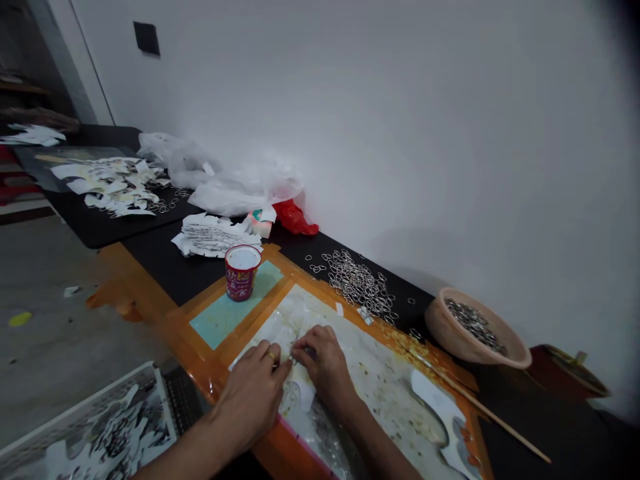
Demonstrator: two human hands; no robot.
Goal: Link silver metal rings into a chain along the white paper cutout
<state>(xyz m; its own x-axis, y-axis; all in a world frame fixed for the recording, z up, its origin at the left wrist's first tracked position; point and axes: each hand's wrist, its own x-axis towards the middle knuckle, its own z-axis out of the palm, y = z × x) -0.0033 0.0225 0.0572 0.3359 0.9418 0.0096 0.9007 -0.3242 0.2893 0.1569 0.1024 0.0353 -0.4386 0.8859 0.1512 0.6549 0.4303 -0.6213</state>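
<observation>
1. White basket of cut pieces, low left.
2. Left hand, right hand: fingertips meet, grip pinched on small pale piece, too tiny to identify, over stained sheet.
3. Red cup beyond; metal rings heaped on counter, bowl at right.
4. Plastic bags by wall.

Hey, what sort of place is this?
Probably a small handwork workshop: there's a heap of metal rings, a bowl of small metal pieces, and a crate holding cut-out pieces.
</observation>
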